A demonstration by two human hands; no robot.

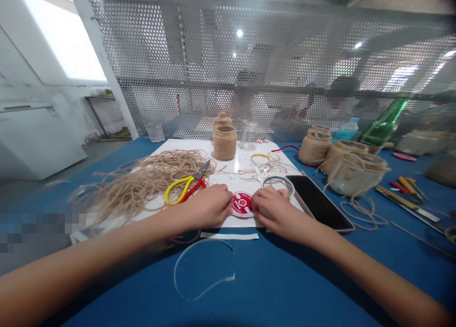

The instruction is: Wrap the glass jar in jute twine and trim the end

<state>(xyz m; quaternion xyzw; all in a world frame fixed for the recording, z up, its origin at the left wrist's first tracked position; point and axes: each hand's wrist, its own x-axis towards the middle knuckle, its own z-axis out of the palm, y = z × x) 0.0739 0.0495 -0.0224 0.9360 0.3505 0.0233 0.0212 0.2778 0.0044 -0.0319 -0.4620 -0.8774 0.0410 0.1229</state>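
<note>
A red round disc (242, 202) with white print and a flower emblem lies on the white board between my hands. My left hand (216, 205) is closed at its left edge, fingers curled. At the opposite edge my right hand (273, 208) is closed on the disc too; both sets of fingertips are partly hidden. Just behind the right hand is a clear tape roll (294, 190). Scissors with yellow and red handles (182, 189) lie open beyond my left wrist. In front of the disc is a white strip (230, 236).
Loose jute twine (142, 184) is heaped at left. Twine-wrapped jars (225, 144) stand behind; more jars (315, 146) and a green bottle (383, 125) are at right. A phone (318, 201) lies beside my right forearm. A clear curled strip (174, 275) rests on the blue table.
</note>
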